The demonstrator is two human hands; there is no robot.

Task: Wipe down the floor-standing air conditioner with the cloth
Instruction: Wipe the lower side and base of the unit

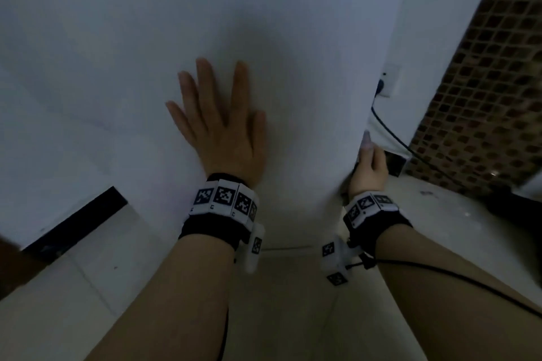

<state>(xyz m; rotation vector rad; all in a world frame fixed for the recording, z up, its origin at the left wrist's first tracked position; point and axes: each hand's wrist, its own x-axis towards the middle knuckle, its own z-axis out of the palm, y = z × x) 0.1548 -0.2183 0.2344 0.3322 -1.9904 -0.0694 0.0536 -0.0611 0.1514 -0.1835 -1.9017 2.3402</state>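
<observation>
while left hand (223,132) lies flat on air conditioner (264,23) | right hand (369,167) grip unclear

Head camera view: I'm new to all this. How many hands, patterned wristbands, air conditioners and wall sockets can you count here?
Hands: 2, the left hand and the right hand
Patterned wristbands: 2, the left wristband and the right wristband
Air conditioner: 1
Wall socket: 1
Total: 6

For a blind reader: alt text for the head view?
A person's left hand presses flat, fingers spread, against the white air conditioner; the right hand reaches round its right edge, fingers hidden. A cable hangs below a wall socket.
</observation>
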